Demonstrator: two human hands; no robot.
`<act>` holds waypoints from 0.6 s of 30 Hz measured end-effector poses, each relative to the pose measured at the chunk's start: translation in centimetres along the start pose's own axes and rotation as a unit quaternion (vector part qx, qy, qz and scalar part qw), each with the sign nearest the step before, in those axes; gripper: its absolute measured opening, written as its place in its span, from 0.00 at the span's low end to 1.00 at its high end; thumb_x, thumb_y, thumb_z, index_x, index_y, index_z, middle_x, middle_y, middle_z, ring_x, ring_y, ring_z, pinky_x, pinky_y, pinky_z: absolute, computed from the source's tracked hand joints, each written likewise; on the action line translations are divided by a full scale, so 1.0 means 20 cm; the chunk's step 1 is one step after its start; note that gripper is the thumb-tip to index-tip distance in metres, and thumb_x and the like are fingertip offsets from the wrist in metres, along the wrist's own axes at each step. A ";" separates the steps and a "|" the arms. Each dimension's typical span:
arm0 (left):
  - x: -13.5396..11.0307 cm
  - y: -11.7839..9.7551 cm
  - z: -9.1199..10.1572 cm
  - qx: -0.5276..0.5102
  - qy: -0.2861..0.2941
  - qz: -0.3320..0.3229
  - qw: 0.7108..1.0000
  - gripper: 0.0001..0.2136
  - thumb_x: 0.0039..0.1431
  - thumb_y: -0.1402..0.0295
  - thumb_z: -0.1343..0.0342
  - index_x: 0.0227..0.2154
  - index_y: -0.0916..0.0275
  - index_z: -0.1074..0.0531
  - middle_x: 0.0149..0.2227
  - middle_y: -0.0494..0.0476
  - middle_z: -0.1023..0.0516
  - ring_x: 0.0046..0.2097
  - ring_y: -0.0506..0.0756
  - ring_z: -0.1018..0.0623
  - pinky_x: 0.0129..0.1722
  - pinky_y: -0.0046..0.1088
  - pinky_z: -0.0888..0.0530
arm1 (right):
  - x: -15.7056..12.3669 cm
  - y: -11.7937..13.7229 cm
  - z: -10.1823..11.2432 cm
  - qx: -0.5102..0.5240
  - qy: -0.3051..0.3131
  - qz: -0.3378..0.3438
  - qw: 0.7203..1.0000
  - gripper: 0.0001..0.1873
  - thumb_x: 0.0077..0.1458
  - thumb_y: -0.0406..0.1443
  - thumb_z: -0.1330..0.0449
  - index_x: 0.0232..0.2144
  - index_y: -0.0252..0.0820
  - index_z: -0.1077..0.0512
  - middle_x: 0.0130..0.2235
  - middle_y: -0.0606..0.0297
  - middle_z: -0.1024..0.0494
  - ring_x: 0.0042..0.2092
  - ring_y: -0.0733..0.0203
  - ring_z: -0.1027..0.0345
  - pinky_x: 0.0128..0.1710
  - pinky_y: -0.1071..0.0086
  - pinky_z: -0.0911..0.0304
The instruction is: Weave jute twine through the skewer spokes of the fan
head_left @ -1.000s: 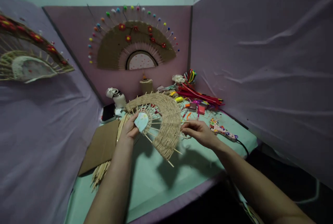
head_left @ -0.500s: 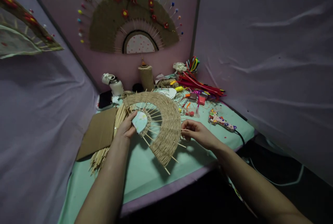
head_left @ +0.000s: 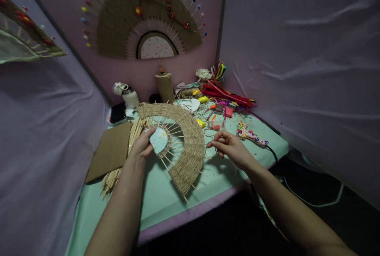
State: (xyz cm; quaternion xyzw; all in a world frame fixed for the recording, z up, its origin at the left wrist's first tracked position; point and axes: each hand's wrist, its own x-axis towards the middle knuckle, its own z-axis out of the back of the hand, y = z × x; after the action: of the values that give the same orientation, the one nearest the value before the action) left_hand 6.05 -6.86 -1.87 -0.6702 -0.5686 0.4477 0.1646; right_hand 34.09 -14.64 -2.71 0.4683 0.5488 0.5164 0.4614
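A half-round woven fan (head_left: 192, 141) of tan twine on thin wooden sticks is held up over the table, tilted with its outer edge to the right. My left hand (head_left: 143, 142) grips it at the pale blue floral half-circle (head_left: 159, 140), thumb on top. Bare stick lengths run from that centre to the wide woven band, and stick ends poke past its rim. Close beside the right rim is my right hand (head_left: 225, 148), thumb and forefinger pinched near a stick end. Whatever lies between those fingertips is too small to make out.
Cardboard (head_left: 109, 151) and a bundle of sticks (head_left: 111, 178) lie at left. Behind stand a white jar (head_left: 130, 98) and a twine cone (head_left: 165, 86). Red pipe cleaners (head_left: 227, 95) and a patterned glue gun (head_left: 252, 135) lie right. A finished fan (head_left: 114, 28) hangs on the wall.
My right fingers have shifted from a stick at the fan's right rim to just off that edge. The fan is turned slightly, and my left hand keeps its hold. The view has shifted a little.
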 end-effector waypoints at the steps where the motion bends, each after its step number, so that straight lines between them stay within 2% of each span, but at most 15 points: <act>1: 0.00 0.00 0.00 0.003 -0.002 0.002 1.000 0.09 0.57 0.80 0.52 0.36 0.70 0.27 0.24 0.59 0.22 0.24 0.53 0.22 0.29 0.27 0.23 | 0.00 0.00 -0.01 -0.010 0.004 0.010 1.000 0.16 0.46 0.43 0.38 0.29 0.41 0.39 0.31 0.62 0.22 0.19 0.73 0.44 0.18 0.75 0.46; 3: -0.01 0.00 0.00 0.018 0.001 0.004 1.000 0.09 0.57 0.81 0.52 0.36 0.70 0.27 0.24 0.59 0.22 0.24 0.53 0.22 0.29 0.26 0.23 | 0.01 0.00 -0.01 -0.028 0.014 0.028 0.999 0.14 0.48 0.43 0.39 0.31 0.42 0.38 0.31 0.64 0.23 0.18 0.73 0.45 0.18 0.75 0.48; 5: -0.01 0.00 -0.01 0.035 0.005 0.006 0.999 0.10 0.57 0.81 0.53 0.35 0.70 0.28 0.24 0.59 0.22 0.24 0.52 0.22 0.30 0.26 0.22 | 0.01 -0.01 -0.01 -0.050 0.018 0.055 0.997 0.13 0.49 0.42 0.40 0.32 0.42 0.37 0.31 0.64 0.23 0.20 0.71 0.41 0.19 0.74 0.45; 8: -0.01 -0.01 0.00 0.048 0.008 0.014 0.999 0.10 0.58 0.80 0.54 0.34 0.69 0.28 0.23 0.58 0.22 0.24 0.52 0.22 0.30 0.26 0.22 | 0.02 -0.03 0.01 -0.122 -0.011 0.123 0.985 0.10 0.51 0.41 0.41 0.32 0.43 0.35 0.31 0.64 0.25 0.30 0.64 0.32 0.30 0.69 0.38; 10: -0.02 -0.02 0.00 0.045 0.022 0.019 0.999 0.10 0.58 0.80 0.54 0.33 0.69 0.28 0.23 0.59 0.22 0.25 0.53 0.21 0.30 0.26 0.22 | 0.02 -0.04 0.02 -0.184 -0.036 0.159 0.969 0.08 0.52 0.41 0.41 0.32 0.43 0.34 0.32 0.64 0.26 0.32 0.62 0.32 0.34 0.68 0.37; 13: -0.02 -0.02 0.00 0.036 0.037 0.023 0.998 0.10 0.58 0.80 0.54 0.33 0.69 0.27 0.25 0.60 0.21 0.26 0.54 0.21 0.30 0.26 0.22 | 0.01 -0.05 0.03 -0.242 -0.059 0.184 0.951 0.07 0.53 0.40 0.42 0.31 0.43 0.33 0.31 0.64 0.27 0.31 0.62 0.34 0.32 0.68 0.38; 18: -0.01 -0.02 0.02 0.034 0.041 0.037 0.998 0.11 0.59 0.79 0.55 0.37 0.71 0.28 0.27 0.63 0.21 0.28 0.55 0.20 0.32 0.29 0.22 | 0.01 -0.07 0.03 -0.256 -0.117 0.191 0.941 0.09 0.52 0.42 0.41 0.28 0.43 0.32 0.27 0.65 0.28 0.27 0.63 0.37 0.28 0.69 0.41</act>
State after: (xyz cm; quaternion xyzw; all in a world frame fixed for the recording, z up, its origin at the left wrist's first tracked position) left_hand 5.53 -7.00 -1.69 -0.7025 -0.5203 0.4453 0.1936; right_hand 34.60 -14.40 -4.18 0.4876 0.2408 0.6595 0.5189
